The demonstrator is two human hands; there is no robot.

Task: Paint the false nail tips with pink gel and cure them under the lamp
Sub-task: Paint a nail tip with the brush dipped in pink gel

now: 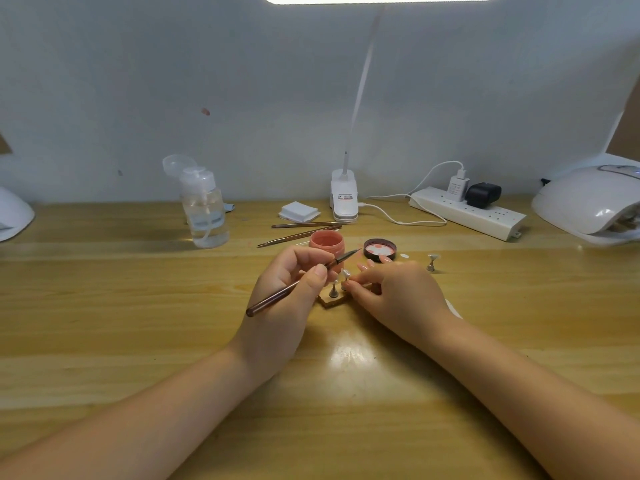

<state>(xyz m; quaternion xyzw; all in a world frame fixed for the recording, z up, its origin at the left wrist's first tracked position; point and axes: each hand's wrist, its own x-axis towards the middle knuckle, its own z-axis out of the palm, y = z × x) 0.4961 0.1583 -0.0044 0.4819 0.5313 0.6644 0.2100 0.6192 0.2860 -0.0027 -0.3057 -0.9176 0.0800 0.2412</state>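
Centrally, on a pale wooden table (pixel 138 306), two bare forearms reached in from the near edge. The left hand (pixel 294 289) pinched a slim brown-handled gel brush (pixel 298 284) between thumb and fingers. Its long axis ran diagonally, handle end low and to the near left, fine tip pointing far and right toward the open round jar of pink gel (pixel 326 241). The right hand (pixel 391 289) had its fingers curled down, pinching at small clear false nail tips on little metal stands (pixel 334 289) that stood on a small tan base (pixel 330 302) between the two hands. Exactly which stand it gripped could not be told.

Just right of the jar lay its dark round lid (pixel 380 248), inner face up and smeared pink. One more stand with a tip (pixel 432 262) stood apart to the right and looked unpainted. The white dome-shaped curing lamp (pixel 588 202) sat at the far right edge, well apart from the hands.

Judging by this, the work was early: the tips looked clear or pale, painting seemed barely begun, and all curing remained. Two spare brushes (pixel 304 230), a clear pump bottle (pixel 204 209), a white power strip (pixel 467 213) and a clip-on desk light (pixel 343 199) lay farther back.
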